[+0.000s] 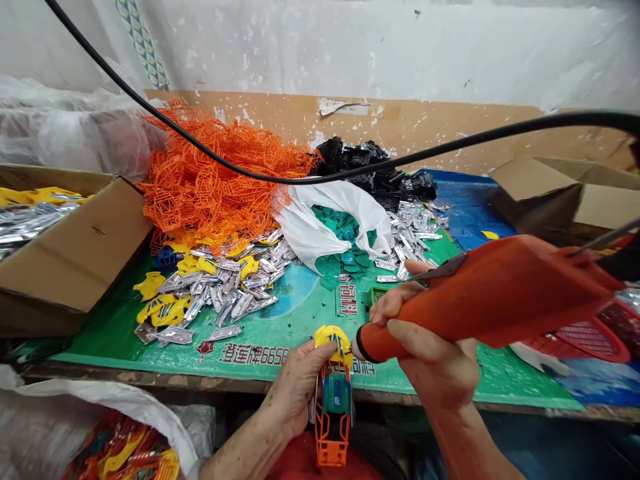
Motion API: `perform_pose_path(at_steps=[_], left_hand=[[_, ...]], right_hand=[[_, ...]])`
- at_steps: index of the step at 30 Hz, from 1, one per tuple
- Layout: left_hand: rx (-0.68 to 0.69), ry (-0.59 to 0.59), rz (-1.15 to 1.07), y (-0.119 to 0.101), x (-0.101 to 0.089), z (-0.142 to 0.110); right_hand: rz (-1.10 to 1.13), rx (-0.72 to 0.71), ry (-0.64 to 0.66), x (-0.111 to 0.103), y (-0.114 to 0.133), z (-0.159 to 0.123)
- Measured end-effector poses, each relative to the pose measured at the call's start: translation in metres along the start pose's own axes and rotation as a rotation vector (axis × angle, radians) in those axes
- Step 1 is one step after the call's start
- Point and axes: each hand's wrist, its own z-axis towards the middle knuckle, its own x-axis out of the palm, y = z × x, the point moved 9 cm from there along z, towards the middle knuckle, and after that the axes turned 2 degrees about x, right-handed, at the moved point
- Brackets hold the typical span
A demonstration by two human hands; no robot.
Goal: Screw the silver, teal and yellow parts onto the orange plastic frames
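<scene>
My left hand [300,380] is closed around a toy car body [334,400], with the thumb on its yellow front. The car has an orange frame, a green piece in the middle and silvery strips along its sides. Wrapped in my right hand [435,360] is an orange-red electric screwdriver [480,300], lying sideways. Its dark nose end meets the right side of the yellow piece; the exact contact is too small to make out. Beyond the hands lie yellow parts [170,310] and silver strips [240,293] in a loose pile.
Orange frames [215,173] are heaped behind, beside black parts [375,167] and a white bag [305,213] of green pieces. Cardboard boxes [75,260] flank the table. A black cable [280,179] hangs across. A sack [165,427] stands lower left; a red basket [595,340] sits right.
</scene>
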Motion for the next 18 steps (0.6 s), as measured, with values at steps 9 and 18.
perform_pose_path(at_steps=[9, 18], left_hand=[[0.02, 0.021, 0.007, -0.001, 0.0, 0.001], [0.058, -0.032, 0.006, -0.004, -0.007, 0.003]], right_hand=[[-0.035, -0.007, -0.054, -0.002, -0.005, -0.005], [-0.027, -0.007, -0.021, 0.004, -0.012, -0.005]])
